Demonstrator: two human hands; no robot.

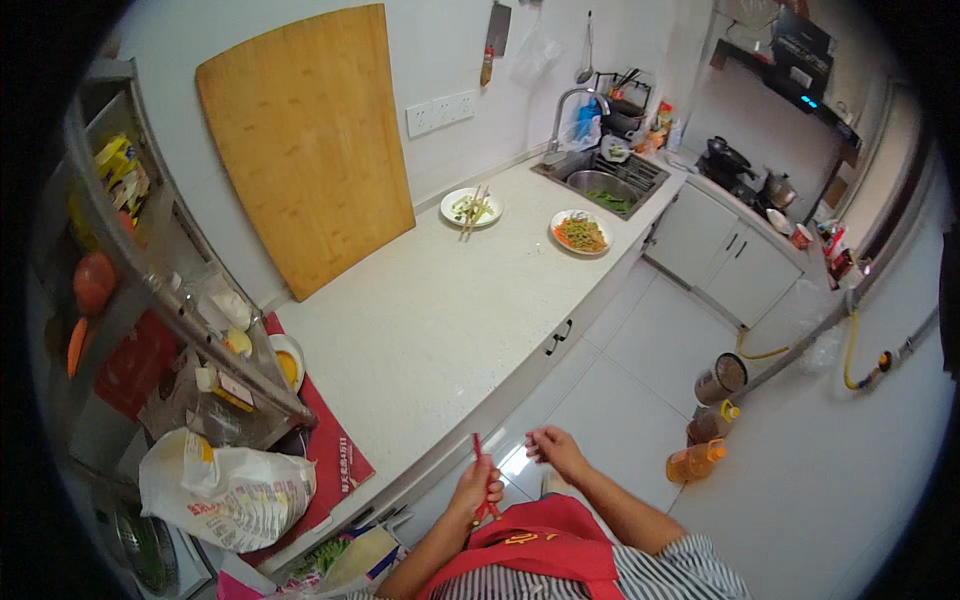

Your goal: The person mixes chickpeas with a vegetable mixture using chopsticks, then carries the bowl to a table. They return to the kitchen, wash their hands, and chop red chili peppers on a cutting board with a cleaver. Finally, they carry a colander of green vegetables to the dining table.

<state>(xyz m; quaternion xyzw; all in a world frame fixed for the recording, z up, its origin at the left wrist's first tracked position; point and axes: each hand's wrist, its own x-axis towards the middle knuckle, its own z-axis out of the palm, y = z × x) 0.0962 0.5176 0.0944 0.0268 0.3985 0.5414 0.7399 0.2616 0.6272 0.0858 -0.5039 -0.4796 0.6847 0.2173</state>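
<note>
My left hand (474, 487) is closed around several thin red sticks, probably chopsticks (477, 444), whose lower ends splay out in front of my red apron (555, 529). To its right, my right hand (559, 454) hovers with curled fingers over the floor, apart from the left. Whether its fingertips pinch something small is too blurred to tell. Beyond the hands runs a white countertop (390, 352). On it stand a white plate of shredded green and orange food (581, 234) and a plate of chopped pale-green pieces (465, 208) with wooden chopsticks (474, 214) across it.
A large wooden board (315, 150) leans on the wall. The sink (600, 187) holds green vegetables, with a gas stove (739, 180) past it. On the left are a metal rack (202, 360) and a white sack (232, 487). Bottles, including an orange one (694, 461), stand on the floor.
</note>
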